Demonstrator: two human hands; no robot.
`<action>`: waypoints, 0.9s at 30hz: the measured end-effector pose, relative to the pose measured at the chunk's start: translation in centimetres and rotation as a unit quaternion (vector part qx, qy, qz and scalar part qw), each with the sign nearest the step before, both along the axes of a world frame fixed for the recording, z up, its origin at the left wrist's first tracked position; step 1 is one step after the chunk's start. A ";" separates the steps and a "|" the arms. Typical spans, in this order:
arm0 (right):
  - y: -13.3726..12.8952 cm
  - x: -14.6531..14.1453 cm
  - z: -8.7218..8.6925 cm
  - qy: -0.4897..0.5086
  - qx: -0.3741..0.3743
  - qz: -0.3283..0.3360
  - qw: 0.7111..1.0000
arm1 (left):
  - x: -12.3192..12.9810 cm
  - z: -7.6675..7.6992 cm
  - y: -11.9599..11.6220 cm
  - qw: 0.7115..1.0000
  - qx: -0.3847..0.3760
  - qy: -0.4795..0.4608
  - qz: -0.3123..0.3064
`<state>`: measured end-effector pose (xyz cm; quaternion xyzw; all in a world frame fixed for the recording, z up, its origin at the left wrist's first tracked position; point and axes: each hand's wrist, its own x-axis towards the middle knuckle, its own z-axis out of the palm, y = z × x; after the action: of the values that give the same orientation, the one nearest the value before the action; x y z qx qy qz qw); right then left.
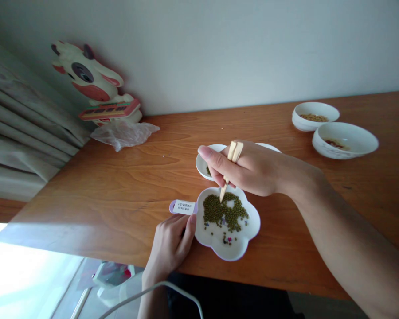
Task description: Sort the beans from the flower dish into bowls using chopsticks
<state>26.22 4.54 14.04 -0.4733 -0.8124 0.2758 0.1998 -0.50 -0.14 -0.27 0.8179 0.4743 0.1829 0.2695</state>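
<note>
My right hand is closed round a pair of wooden chopsticks. Their tips point down into the green beans on a white flower-shaped dish with a purple edge. A printed label is stuck on the dish's short handle. With its thumb against the rim beside that handle, my left hand grips the dish, its fingers curled and partly hidden. Behind my right hand sits a white bowl, partly covered, with some green beans showing. Another white rim peeks out above my wrist.
At the back right stand a white bowl of yellowish beans and a larger bowl with dark reddish pieces. A cow-shaped toy keyboard and a crumpled plastic bag are at the back left. A cable crosses near my left forearm.
</note>
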 end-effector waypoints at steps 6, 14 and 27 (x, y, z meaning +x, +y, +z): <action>-0.1 -0.3 0.1 0.011 0.020 0.011 1.000 | -0.1 0.0 -0.1 1.000 0.003 0.002 0.003; -0.2 -0.6 0.2 0.033 0.028 0.015 0.999 | 0.1 0.0 -0.1 1.000 -0.007 0.001 0.002; -0.7 -0.5 0.4 0.017 -0.016 0.050 0.998 | 0.1 0.1 -0.1 1.000 -0.003 -0.005 0.000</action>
<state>25.70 3.84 14.41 -0.4302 -0.8273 0.3063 0.1917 -0.39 -0.19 -0.12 0.8161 0.4732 0.1857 0.2748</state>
